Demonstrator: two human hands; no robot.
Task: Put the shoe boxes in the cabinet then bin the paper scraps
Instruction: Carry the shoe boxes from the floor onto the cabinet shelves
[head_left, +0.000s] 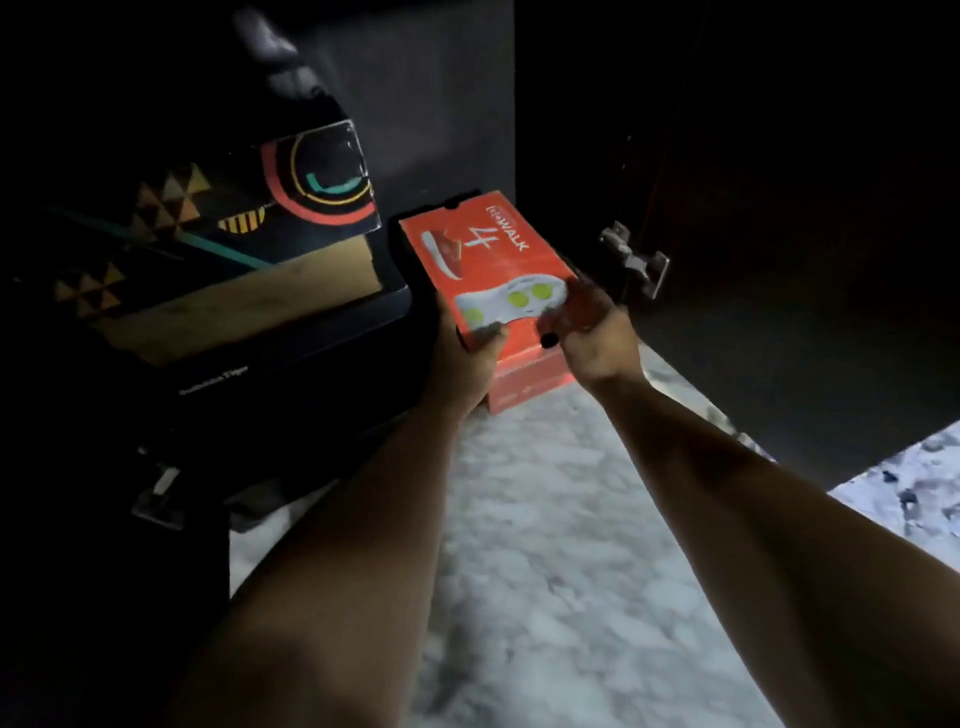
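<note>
An orange-red shoe box with a printed shoe and a white sole on its lid sits at the mouth of a dark cabinet. My left hand grips its near left corner, thumb on the lid. At the near right corner my right hand holds the lid edge with curled fingers. The box's far end reaches into the cabinet; its near end lies over the marble floor. No paper scraps are in view.
To the left inside the cabinet stand stacked boxes: a dark patterned box with coloured arcs and triangles on top of a black one. The open cabinet door with a metal hinge stands at the right.
</note>
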